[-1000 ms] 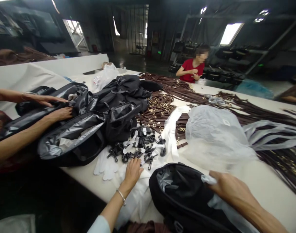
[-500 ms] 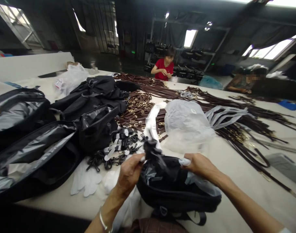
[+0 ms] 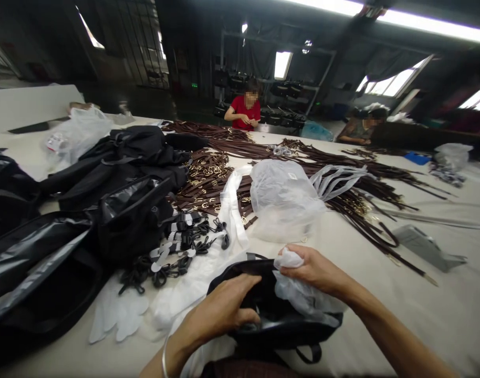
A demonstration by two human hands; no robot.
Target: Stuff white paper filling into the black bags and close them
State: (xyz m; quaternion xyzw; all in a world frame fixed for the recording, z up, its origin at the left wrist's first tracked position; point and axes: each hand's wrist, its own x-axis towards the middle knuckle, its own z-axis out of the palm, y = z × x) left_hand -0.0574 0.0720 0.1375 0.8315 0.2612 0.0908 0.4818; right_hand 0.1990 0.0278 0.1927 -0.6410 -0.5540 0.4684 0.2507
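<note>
Long brown leather straps with brass buckles [image 3: 202,181] fanned across the white surface [image 3: 440,310], a clear plastic bag [image 3: 281,194] slumped among them, white cotton gloves [image 3: 117,315] beside black plastic clips [image 3: 180,249], a co-worker in a red T-shirt [image 3: 243,111] at the far end, black bags on metal shelving [image 3: 283,89] behind

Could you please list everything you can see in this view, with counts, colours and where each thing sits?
White work table: one, white, filling the foreground
Leather straps with buckles: many, brown with brass, across the table's middle
Clear plastic bag: one, translucent, on the straps
Plastic clips with tags: many, black and white, table centre
White gloves: uncertain count, white, front left
Lined bags: several, black with silver lining, table's left
Racked bags: several, black, far shelves
Co-worker in red shirt: one, red, far table edge
Open bag: one, black, under the hands
Crumpled plastic: one wad, white, in the right hand
Left hand: one, on the open bag
Right hand: one, holding the crumpled plastic
</note>
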